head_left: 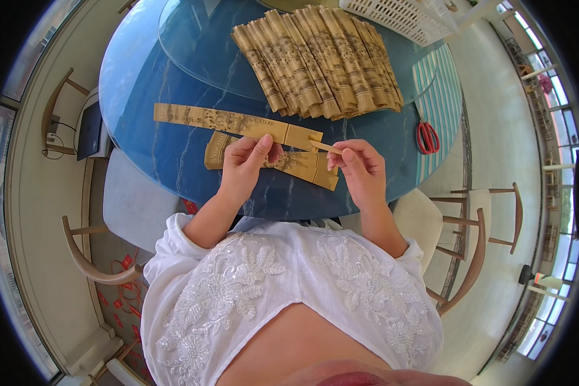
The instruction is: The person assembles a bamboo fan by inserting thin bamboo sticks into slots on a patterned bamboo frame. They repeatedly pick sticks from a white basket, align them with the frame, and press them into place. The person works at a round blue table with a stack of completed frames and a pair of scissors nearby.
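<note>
Blue marble-patterned table (174, 154) fills the upper middle of the frame, with chairs (476, 251) around it. Nearest, the left hand (244, 168) pinches a long printed bamboo strip (228, 121) that reaches toward the left. Beside it, the right hand (361, 168) grips a thin stick (326, 147) touching the strip's end. Under both hands lies a folded strip (302, 166). Farther right sit red scissors (426, 137); at the top, a fanned strip pile (321, 61) and a white basket (402, 16).

white basket (399, 16) cut off above
</note>
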A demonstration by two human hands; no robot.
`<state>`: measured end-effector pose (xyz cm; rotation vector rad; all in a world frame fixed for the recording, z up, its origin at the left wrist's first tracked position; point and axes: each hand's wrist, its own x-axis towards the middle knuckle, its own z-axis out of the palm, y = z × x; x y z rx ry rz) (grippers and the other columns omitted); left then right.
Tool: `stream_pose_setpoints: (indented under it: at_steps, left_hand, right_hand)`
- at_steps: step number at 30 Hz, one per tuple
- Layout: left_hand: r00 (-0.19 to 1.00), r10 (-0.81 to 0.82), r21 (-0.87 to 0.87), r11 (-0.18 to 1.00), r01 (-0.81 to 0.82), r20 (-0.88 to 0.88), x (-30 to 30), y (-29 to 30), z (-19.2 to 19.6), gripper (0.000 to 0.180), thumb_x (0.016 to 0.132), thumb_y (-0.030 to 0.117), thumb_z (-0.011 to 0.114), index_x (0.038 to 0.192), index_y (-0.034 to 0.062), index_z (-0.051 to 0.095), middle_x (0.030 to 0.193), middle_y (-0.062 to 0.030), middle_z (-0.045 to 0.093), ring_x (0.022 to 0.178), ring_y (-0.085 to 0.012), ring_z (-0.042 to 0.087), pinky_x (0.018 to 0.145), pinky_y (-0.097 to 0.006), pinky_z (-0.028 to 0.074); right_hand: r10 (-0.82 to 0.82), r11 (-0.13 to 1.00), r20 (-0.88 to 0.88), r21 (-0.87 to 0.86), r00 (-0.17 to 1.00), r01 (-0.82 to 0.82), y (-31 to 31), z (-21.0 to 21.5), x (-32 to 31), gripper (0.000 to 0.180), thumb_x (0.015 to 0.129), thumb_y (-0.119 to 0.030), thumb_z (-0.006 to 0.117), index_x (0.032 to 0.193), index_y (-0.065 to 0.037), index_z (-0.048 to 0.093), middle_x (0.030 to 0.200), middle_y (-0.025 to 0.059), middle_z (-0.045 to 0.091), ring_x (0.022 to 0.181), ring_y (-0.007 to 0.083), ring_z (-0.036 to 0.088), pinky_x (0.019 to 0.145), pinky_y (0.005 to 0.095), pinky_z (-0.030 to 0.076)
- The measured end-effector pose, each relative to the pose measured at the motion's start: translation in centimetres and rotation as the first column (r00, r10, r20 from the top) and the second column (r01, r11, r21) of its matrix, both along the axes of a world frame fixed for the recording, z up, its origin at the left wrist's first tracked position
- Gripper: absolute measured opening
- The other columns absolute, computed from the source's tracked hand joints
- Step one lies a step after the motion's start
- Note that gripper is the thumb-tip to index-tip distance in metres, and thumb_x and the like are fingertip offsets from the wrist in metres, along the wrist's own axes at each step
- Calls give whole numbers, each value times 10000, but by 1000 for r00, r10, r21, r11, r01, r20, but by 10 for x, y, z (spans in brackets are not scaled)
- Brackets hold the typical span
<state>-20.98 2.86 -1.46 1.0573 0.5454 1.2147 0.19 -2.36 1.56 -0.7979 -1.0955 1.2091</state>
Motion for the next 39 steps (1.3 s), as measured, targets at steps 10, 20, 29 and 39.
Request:
stream_pose_setpoints:
  at_steps: [10, 20, 29, 39]
  left_hand:
    - [994, -101, -2, 995, 101, 52, -10, -2, -2, 211, 950, 162, 549, 920, -28, 638, 819, -59, 642, 705, -106, 554, 667, -254, 461]
    - [991, -132, 32, 991, 131, 36, -21, 2, -10, 209, 950, 156, 547, 969, -30, 640, 845, -70, 658, 725, -110, 573, 676, -250, 472]
    - [989, -149, 15, 989, 149, 7, -28, 3, -11, 199, 948, 136, 545, 928, -39, 638, 823, -77, 657, 724, -113, 575, 675, -252, 476]
    - [992, -111, 14, 994, 112, -63, -34, 4, -12, 169, 933, 118, 570, 943, -36, 639, 845, -81, 663, 730, -104, 581, 681, -236, 485]
  right_hand:
    - [198, 967, -159, -132, 967, -219, 5, -1, -14, 176, 913, -114, 588, 1046, -2, 563, 862, 91, 622, 756, 151, 607, 670, 289, 491]
    - [247, 889, -417, -261, 875, -376, 7, -3, -21, 315, 903, -132, 603, 1178, 5, 537, 876, 105, 622, 718, 160, 583, 658, 294, 477]
    - [291, 837, -376, -345, 880, -424, 9, -4, -26, 280, 895, -87, 602, 1156, 12, 595, 859, 128, 630, 711, 168, 579, 648, 302, 473]
    - [255, 890, -210, -331, 944, -314, 12, -5, -32, 219, 873, -11, 608, 1090, 20, 624, 832, 111, 628, 702, 163, 571, 644, 272, 470]
